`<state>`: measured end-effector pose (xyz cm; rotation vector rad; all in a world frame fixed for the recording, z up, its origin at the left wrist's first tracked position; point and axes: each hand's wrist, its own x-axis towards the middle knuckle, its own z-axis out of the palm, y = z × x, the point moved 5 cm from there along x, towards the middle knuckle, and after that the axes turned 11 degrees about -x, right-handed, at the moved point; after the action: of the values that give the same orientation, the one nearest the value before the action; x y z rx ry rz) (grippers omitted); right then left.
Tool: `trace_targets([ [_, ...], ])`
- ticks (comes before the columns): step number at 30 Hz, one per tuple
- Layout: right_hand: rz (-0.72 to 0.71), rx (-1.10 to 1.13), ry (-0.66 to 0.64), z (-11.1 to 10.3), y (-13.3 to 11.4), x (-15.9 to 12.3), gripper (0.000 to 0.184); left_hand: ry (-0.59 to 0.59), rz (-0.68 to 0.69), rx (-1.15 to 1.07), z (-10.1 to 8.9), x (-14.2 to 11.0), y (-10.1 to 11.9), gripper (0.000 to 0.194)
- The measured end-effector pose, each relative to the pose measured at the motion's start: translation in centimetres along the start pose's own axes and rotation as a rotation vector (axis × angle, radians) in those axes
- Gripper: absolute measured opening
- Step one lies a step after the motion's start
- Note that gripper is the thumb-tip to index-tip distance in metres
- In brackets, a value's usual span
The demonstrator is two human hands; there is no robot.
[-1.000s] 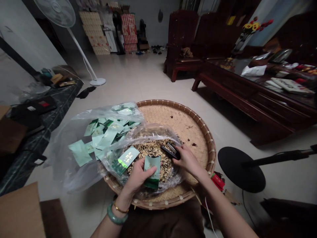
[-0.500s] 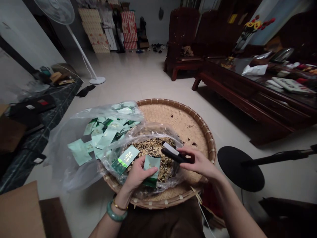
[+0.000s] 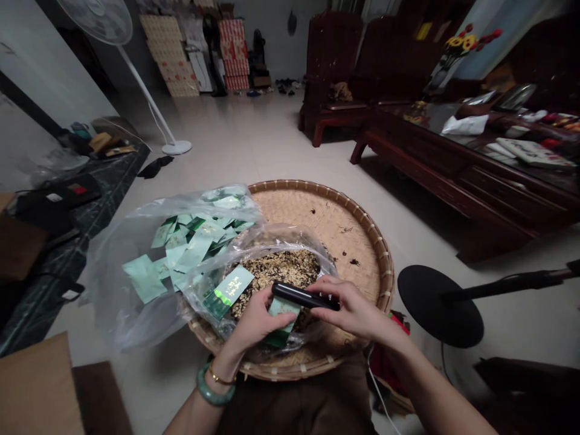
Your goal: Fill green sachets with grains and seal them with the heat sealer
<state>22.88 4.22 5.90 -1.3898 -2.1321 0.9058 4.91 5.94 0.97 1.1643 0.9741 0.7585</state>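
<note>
A small green sachet (image 3: 286,308) is pinched between the thumb and fingers of my left hand (image 3: 256,317). Across its top edge lies a slim black handheld bag sealer (image 3: 303,296), gripped by my right hand (image 3: 351,307); whether its jaws are pressed together on the edge is hard to see. Under both hands is an open clear bag of loose dry flaky mix (image 3: 290,264), pale and dark. Another green sachet with gold print (image 3: 235,285) rests on this bag's left side. Further left, many green sachets (image 3: 193,251) lie heaped in a second clear plastic bag (image 3: 136,320).
Everything sits on a round woven bamboo tray (image 3: 312,196) over my lap, with dark crumbs at its right. A black round stand base (image 3: 439,305) stands to the right, a cardboard box (image 3: 36,386) to the lower left. A dark wooden table (image 3: 453,163) and white fan (image 3: 176,147) are beyond.
My right hand has moved left and turned the bag sealer, bringing it from above the mix onto the sachet's top edge. The left hand keeps hold of the sachet, slightly shifted.
</note>
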Motion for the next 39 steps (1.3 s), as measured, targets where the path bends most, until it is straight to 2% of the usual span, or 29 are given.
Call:
trace_targets([
  [7,0.038,0.029,0.031,0.5,0.5,0.2,0.026,-0.001,-0.063,-0.060,-0.1,0.4,-0.4,0.038],
  [10,0.149,0.197,-0.030,0.5,1.8,0.4,0.029,-0.032,-0.079,-0.071,-0.1,0.5,-0.3,0.035],
  [14,0.310,0.463,-0.140,0.5,3.8,0.4,0.045,-0.026,-0.093,-0.018,-0.6,0.7,-0.2,0.027],
  [16,0.292,0.416,-0.080,0.2,4.0,0.5,0.046,-0.011,-0.064,-0.013,-0.7,0.9,0.1,0.027],
  [19,0.184,0.218,0.032,0.3,3.1,0.6,0.039,-0.001,-0.002,-0.005,-0.6,1.2,0.7,0.029],
  [23,0.083,0.053,0.065,1.0,1.6,0.9,0.029,0.028,0.007,-0.002,-0.4,1.5,0.6,0.032],
  [26,0.041,0.014,0.093,1.1,1.3,1.2,0.027,0.040,-0.016,-0.028,-0.4,1.5,0.2,0.033],
  [29,0.079,0.095,0.077,1.1,1.7,1.3,0.026,0.036,-0.028,-0.048,-0.3,1.4,0.3,0.031],
  [33,0.216,0.362,-0.073,1.4,3.1,1.1,0.035,0.017,-0.042,-0.071,-0.2,1.3,0.6,0.028],
  [35,0.265,0.422,-0.110,1.5,4.2,0.7,0.041,0.030,-0.043,-0.088,-0.3,1.3,0.7,0.031],
  [37,0.280,0.332,-0.036,1.1,5.6,0.4,0.043,0.068,-0.041,-0.155,-0.5,1.4,0.5,0.038],
  [39,0.271,0.122,0.083,0.7,7.0,-0.1,0.041,0.122,-0.041,-0.251,-0.8,1.4,0.1,0.044],
])
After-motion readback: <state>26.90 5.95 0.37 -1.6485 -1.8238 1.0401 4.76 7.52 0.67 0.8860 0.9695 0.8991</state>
